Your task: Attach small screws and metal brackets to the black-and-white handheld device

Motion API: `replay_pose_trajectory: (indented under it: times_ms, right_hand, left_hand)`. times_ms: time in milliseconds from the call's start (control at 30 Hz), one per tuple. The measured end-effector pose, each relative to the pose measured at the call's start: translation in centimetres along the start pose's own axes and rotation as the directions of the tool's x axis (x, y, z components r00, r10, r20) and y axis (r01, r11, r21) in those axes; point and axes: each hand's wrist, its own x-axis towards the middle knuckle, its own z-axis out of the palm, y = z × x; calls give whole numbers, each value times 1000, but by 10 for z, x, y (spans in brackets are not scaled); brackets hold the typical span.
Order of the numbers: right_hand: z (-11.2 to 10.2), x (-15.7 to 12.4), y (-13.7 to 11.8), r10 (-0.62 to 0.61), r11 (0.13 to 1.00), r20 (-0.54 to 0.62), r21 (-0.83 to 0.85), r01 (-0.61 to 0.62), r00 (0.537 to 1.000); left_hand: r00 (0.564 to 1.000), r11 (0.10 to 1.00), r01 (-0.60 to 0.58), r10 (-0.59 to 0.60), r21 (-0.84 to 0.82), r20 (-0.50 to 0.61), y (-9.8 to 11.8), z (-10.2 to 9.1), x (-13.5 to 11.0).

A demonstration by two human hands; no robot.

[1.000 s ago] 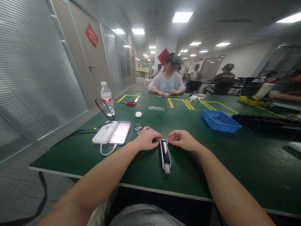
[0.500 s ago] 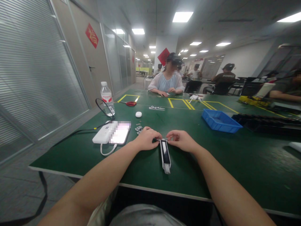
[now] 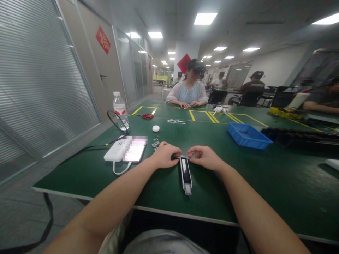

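A: And here we are at the green tabletop (image 3: 212, 197), with both hands right at the far end of that long narrow device (image 3: 186, 174)!

B: It's lying lengthwise, near end pointing back at the wearer, dark face up inside a pale frame. What's the left hand (image 3: 166, 155) doing?

A: Thumb and forefinger come together at the far left corner, by a thin metal piece (image 3: 183, 156) that runs across the end. Whether it's truly gripped, I can't tell from here.

B: And the right hand (image 3: 203, 157)?

A: Fingers curled, tips right up by the other end of that metal piece! Pinching or just touching, again I can't tell.

B: Just beyond the left hand, a cluster of small metal parts (image 3: 156, 145), with a rounded white case (image 3: 156, 128) farther out.

A: Over on the left, the phone (image 3: 135, 151) beside a white block (image 3: 113, 151), a bottle (image 3: 120, 112) upright behind them!

B: Right side, a blue tray (image 3: 251, 144), and across the way a co-worker (image 3: 188, 92), both forearms on the surface.
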Motion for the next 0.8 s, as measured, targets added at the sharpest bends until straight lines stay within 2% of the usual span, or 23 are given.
replay_pose_trajectory:
  times_ms: [233,500,800]
  right_hand:
    - [1,-1,-2,22,1000,26,-12,-22,999]
    - [-2,-3,-6,34,987,22,-160,-30,999]
    - [-2,-4,-9,41,981,18,-192,-37,999]
  left_hand:
    - [1000,1000,25,-25,-17,-6,-1,-1,-1]
    - [995,994,93,-90,62,-49,0,-5,0]
    - [998,996,63,-62,67,-20,-3,-4,-1]
